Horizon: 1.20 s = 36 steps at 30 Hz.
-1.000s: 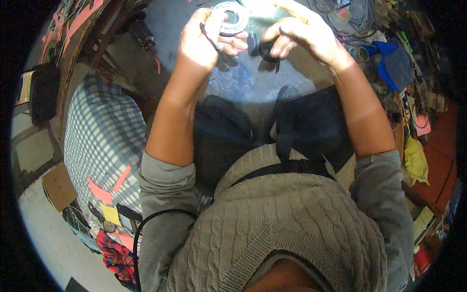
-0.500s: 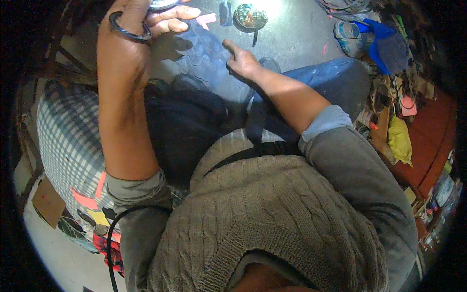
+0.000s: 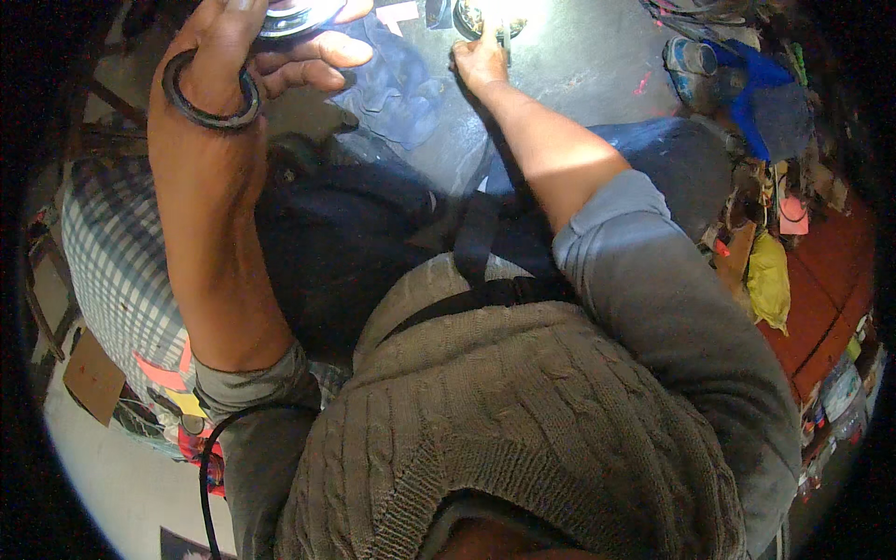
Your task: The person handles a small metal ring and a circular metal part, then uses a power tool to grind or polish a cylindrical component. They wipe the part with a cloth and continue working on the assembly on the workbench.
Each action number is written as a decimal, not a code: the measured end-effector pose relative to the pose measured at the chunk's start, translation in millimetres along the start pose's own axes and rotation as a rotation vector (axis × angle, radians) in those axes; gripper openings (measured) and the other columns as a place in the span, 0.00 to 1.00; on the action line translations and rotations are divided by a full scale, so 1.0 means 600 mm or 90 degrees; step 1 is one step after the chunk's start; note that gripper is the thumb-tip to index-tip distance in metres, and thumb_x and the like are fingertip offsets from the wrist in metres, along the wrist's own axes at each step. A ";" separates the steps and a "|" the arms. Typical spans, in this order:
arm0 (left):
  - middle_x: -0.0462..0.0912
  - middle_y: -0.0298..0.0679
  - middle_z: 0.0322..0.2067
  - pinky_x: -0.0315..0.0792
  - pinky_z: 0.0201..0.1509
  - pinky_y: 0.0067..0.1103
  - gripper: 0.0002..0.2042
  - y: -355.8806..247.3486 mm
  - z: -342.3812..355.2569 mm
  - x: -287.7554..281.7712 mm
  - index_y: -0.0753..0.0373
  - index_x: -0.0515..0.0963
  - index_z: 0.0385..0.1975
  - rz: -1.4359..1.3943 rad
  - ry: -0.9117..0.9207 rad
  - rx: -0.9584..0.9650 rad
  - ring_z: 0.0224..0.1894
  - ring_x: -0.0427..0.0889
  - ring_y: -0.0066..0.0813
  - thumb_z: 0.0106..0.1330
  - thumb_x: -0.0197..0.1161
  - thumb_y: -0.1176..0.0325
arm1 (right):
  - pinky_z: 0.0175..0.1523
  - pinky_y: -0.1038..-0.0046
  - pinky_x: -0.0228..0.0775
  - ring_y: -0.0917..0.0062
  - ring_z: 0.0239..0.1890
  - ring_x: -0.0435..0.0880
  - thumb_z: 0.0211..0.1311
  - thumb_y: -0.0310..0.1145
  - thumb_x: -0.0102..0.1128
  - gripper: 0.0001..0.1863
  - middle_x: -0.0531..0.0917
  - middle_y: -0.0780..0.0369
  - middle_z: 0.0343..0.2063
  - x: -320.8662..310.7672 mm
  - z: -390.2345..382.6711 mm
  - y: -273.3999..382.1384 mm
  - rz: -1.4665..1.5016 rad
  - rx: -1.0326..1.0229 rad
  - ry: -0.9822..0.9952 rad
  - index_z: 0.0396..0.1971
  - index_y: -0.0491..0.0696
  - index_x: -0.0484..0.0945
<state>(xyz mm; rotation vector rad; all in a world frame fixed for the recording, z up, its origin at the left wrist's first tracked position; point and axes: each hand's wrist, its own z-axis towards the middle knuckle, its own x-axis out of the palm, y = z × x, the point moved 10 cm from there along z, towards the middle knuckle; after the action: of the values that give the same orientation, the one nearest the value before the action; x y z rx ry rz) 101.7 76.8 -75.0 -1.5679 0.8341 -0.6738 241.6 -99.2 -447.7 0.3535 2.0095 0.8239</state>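
Note:
At the top left, my left hand [image 3: 303, 65] is raised, its fingers closed on a round shiny metal part [image 3: 291, 21] that the top edge cuts off. A black ring [image 3: 211, 114] hangs round the base of that hand. My right hand [image 3: 482, 65] reaches forward to a small round dish [image 3: 462, 21] of mixed small pieces. Strong glare washes out its fingertips at the dish. The dish's dark handle [image 3: 507, 42] shows beside the fingers. A crumpled blue-grey cloth [image 3: 397, 98] lies on the grey floor [image 3: 579, 65] between both hands.
A pink paper strip [image 3: 399, 12] lies beyond the cloth. To the right are a blue-and-white shoe-like item [image 3: 689, 70], a blue dustpan-like item [image 3: 747, 103], cables [image 3: 695, 14] and a yellow bag [image 3: 768, 275]. A checked cushion [image 3: 121, 252] is at my left.
My right hand has moved forward from beside the cloth to the dish. The left hand, still holding the round metal part, has shifted slightly left and lower in view.

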 end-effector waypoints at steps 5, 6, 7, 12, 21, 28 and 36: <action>0.87 0.54 0.35 0.80 0.29 0.19 0.21 0.018 -0.013 -0.001 0.71 0.76 0.47 0.012 -0.104 -0.071 0.27 0.88 0.32 0.78 0.52 0.55 | 0.59 0.51 0.73 0.43 0.49 0.84 0.65 0.40 0.59 0.45 0.85 0.43 0.43 0.003 -0.018 -0.050 -0.176 -0.051 0.074 0.76 0.52 0.43; 0.87 0.54 0.35 0.80 0.29 0.19 0.21 0.015 -0.015 0.002 0.71 0.76 0.47 0.061 -0.118 -0.051 0.27 0.88 0.32 0.78 0.52 0.54 | 0.59 0.50 0.73 0.43 0.49 0.84 0.66 0.40 0.58 0.46 0.84 0.42 0.46 0.007 -0.028 -0.056 -0.210 -0.043 0.091 0.77 0.52 0.41; 0.87 0.54 0.35 0.80 0.29 0.19 0.21 0.010 -0.015 0.005 0.71 0.76 0.47 0.074 -0.116 -0.030 0.27 0.88 0.32 0.78 0.52 0.54 | 0.60 0.50 0.73 0.42 0.50 0.83 0.66 0.39 0.58 0.48 0.83 0.41 0.49 0.010 -0.038 -0.048 -0.226 -0.073 0.097 0.78 0.52 0.38; 0.87 0.54 0.35 0.80 0.30 0.19 0.20 0.001 -0.012 0.018 0.70 0.76 0.47 0.018 -0.073 0.005 0.28 0.88 0.32 0.77 0.53 0.54 | 0.63 0.52 0.74 0.45 0.54 0.83 0.68 0.35 0.52 0.46 0.80 0.39 0.55 0.039 -0.083 0.011 -0.327 -0.180 0.204 0.79 0.47 0.35; 0.86 0.57 0.39 0.83 0.33 0.22 0.24 0.012 -0.019 0.001 0.75 0.74 0.50 -0.030 -0.054 -0.012 0.32 0.89 0.37 0.76 0.56 0.53 | 0.51 0.53 0.82 0.56 0.52 0.88 0.71 0.30 0.53 0.44 0.85 0.44 0.52 0.011 -0.001 0.001 -0.548 -0.011 0.224 0.79 0.45 0.38; 0.86 0.59 0.41 0.85 0.34 0.25 0.29 0.029 0.007 0.003 0.78 0.75 0.51 -0.219 0.088 -0.093 0.33 0.90 0.41 0.76 0.56 0.49 | 0.50 0.50 0.82 0.58 0.54 0.87 0.68 0.33 0.57 0.28 0.87 0.49 0.51 0.090 -0.097 0.029 -0.796 -0.270 0.503 0.68 0.45 0.70; 0.86 0.54 0.42 0.85 0.35 0.24 0.20 0.010 -0.013 -0.010 0.71 0.71 0.55 -0.269 0.080 0.012 0.36 0.90 0.39 0.80 0.53 0.57 | 0.46 0.58 0.81 0.59 0.40 0.89 0.63 0.39 0.65 0.19 0.88 0.49 0.37 -0.272 -0.168 0.425 0.027 -0.434 0.001 0.53 0.49 0.83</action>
<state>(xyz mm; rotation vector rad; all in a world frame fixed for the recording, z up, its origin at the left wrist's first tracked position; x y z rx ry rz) 91.2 76.9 -79.8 -1.7158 0.5854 -1.0889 228.9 -40.4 -134.4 -0.0002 1.6012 1.4629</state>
